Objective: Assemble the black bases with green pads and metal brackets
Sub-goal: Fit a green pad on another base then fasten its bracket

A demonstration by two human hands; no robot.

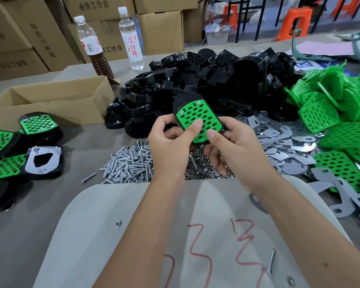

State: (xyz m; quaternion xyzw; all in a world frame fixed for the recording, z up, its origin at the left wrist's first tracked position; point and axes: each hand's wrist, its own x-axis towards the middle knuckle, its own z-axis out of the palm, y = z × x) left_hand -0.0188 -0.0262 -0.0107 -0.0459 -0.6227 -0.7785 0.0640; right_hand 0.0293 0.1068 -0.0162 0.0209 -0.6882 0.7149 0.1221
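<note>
Both hands (170, 142) pinch a padded black base (197, 119) – several finished units (37, 125) far left, big piles (195, 75) unassembled.

bottles (87, 44) 2 | open carton (50, 104) 1 | orange stools (295, 23) 2 | hands (170, 140) 2
</note>
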